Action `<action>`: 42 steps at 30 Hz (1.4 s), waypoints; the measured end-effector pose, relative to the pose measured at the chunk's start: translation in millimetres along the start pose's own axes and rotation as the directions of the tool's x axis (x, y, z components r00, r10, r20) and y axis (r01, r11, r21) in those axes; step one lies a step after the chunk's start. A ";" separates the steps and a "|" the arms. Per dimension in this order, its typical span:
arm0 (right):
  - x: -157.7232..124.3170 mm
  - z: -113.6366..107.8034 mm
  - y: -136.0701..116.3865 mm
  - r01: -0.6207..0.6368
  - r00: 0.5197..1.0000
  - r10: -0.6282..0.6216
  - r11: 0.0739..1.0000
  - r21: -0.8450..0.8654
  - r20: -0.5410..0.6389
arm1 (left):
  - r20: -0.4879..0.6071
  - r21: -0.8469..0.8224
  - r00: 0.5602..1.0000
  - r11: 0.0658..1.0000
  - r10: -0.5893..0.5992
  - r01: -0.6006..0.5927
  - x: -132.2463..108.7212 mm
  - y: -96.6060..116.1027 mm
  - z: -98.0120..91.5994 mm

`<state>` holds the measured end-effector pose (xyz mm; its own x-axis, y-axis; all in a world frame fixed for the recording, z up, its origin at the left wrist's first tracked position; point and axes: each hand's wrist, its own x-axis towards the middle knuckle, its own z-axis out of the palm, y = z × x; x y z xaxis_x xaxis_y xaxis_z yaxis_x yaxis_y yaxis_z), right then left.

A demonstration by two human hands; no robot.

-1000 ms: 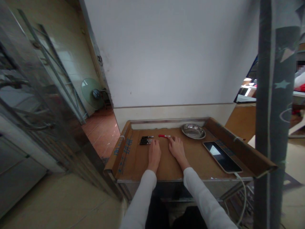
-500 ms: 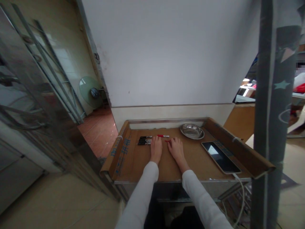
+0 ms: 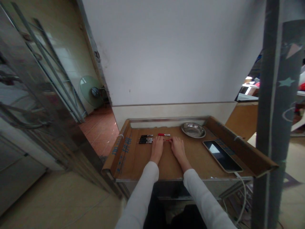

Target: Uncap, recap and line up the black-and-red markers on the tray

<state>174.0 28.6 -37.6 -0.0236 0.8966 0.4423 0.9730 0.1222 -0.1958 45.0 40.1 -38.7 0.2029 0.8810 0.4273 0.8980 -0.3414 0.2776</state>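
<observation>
Both hands partly hide something red.

Black pens; red pen; blue-lettered brown cardboard; white sleeves.

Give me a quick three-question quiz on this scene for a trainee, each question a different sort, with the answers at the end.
1. True or false: the metal dish lies farther from the person than the phone.

2. Multiple choice: which is nearest the left hand?
A) phone
B) black pen-like items
C) metal dish

3. Fill in the blank: the slim item lying just beyond the gap between the left hand and the right hand is silver at one end and ____ at the other.

Key: 1. True. 2. B. 3. Red.
</observation>
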 end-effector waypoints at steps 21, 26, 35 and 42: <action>-1.5 -10.3 -4.4 0.098 0.993 -0.104 0.991 0.094 0.061 | -0.020 -0.250 0.998 0.966 0.067 -0.070 1.1 -2.3 3.7; -2.3 -14.7 -4.3 0.097 0.994 -0.101 0.991 0.090 0.049 | -0.006 -0.341 0.996 0.936 0.090 -0.087 1.9 0.7 -1.6; -17.0 -19.7 -6.4 0.025 1.000 -0.025 0.999 0.030 0.005 | 0.005 -0.051 0.984 0.982 0.181 -0.180 7.2 2.7 4.7; -34.3 -28.3 -7.1 -0.083 0.995 0.088 0.992 0.093 -0.051 | 0.004 0.023 0.989 0.989 0.148 -0.148 4.6 7.3 -0.3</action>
<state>174.4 -15.0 -26.5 0.0739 0.8809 0.4675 0.9460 0.0864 -0.3124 52.3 41.6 -34.5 0.3345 0.8222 0.4605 0.8670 -0.4600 0.1915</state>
